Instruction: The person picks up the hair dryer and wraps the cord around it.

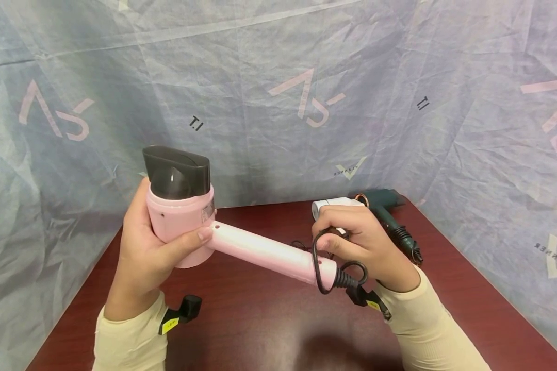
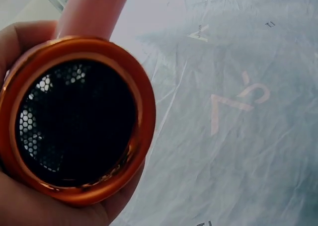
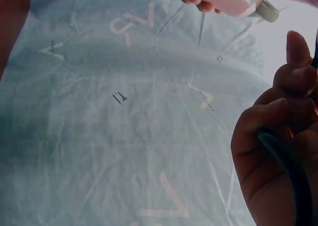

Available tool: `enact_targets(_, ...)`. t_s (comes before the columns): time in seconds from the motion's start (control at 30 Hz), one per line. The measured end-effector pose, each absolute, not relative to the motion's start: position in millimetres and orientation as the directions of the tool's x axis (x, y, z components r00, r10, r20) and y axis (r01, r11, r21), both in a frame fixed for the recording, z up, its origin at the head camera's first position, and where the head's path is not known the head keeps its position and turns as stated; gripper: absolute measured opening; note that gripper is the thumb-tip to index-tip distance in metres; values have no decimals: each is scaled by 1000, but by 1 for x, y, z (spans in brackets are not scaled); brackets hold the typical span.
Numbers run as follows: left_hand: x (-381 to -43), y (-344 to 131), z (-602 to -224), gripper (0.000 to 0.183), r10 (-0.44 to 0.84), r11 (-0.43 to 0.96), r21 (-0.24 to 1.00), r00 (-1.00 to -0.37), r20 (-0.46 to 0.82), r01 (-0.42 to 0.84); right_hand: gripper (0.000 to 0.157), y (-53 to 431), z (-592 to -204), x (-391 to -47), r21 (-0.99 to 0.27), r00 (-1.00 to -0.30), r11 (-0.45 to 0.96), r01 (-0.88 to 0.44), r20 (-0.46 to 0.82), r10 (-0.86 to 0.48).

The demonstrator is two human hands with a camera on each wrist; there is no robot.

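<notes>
Raised over the table is a pink hair dryer [image 1: 264,253] with a dark, flattened nozzle [image 1: 178,172] pointing up. My left hand [image 1: 144,252] grips its barrel, the thumb lying across the front near the handle joint. The left wrist view shows the dryer's copper-orange rear ring [image 2: 145,102] around a dark mesh, with fingers wrapped beside it. At the handle's lower end, my right hand [image 1: 359,239] pinches the black cord [image 1: 315,260], which loops down to the ribbed sleeve. In the right wrist view the cord [image 3: 290,166] runs out from between thumb and curled fingers.
Behind my right hand lie a white hair dryer [image 1: 322,206], partly hidden, and a dark green hair dryer [image 1: 382,198] with its cord wound at the handle. The reddish-brown table [image 1: 241,319] meets grey patterned cloth [image 1: 260,129] at the back and sides.
</notes>
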State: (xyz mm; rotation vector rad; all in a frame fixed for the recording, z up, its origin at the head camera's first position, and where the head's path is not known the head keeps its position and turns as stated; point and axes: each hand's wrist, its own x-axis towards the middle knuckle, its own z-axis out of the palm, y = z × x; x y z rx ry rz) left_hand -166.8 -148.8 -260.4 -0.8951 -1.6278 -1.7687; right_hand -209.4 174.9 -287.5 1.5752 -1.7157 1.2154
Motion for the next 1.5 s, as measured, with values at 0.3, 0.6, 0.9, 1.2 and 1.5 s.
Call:
enact_targets(0.3, -170, -144, -262, 70, -91, -148, 570, -585, 806, 808, 21, 162, -298, -206, -397, -416, 152, -905, 757, -504)
enact_targets(0.6, -176, -143, -266, 64, -196, -115, 593, -603, 773, 797, 23, 151, -301, -202, -438, -483, 220, -872, 689, -541)
enact_targets(0.9, -178, -140, -264, 65, -260, -125, 547, -559, 787, 828, 15, 148, -306, -201, -372, -474, 293, -881, 682, -557)
enact_targets(1.2, -177, -136, -260, 66, -333, -108, 492, -498, 801, 864, 31, 144, -305, -193, -280, -515, 460, -843, 669, -536)
enact_targets(1.5, -168, -131, -248, 64, -464, -107, 378, -383, 799, 920, 24, 145, -300, -174, -133, -449, 510, -850, 690, -568)
